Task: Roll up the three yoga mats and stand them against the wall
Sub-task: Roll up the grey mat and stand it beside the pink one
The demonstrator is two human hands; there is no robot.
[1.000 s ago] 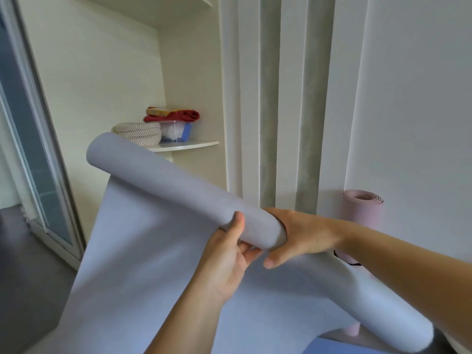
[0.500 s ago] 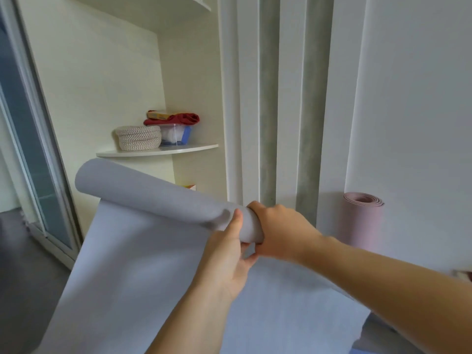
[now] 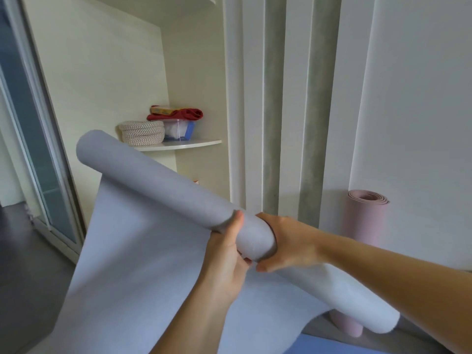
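Note:
A light grey-lilac yoga mat [image 3: 153, 190] is partly rolled and held up in the air, its roll slanting from upper left to lower right, with the loose part hanging down below it. My left hand [image 3: 227, 254] grips the roll from underneath, thumb on top. My right hand [image 3: 286, 244] clasps the roll just to the right of it. A pink yoga mat [image 3: 367, 226] stands rolled and upright against the white wall at the right. A strip of blue mat [image 3: 332, 347] lies on the floor at the bottom edge.
A curved wall shelf [image 3: 196, 144] in the alcove holds a woven basket [image 3: 141, 132], a plastic tub [image 3: 178, 130] and a red cloth [image 3: 187, 114]. A sliding glass door [image 3: 33, 139] stands at the left. Dark grey floor [image 3: 28, 267] lies below it.
The roll has risen and tilted again, and its right end now shows past my right hand. My right hand has turned around the roll. The loose part still hangs below.

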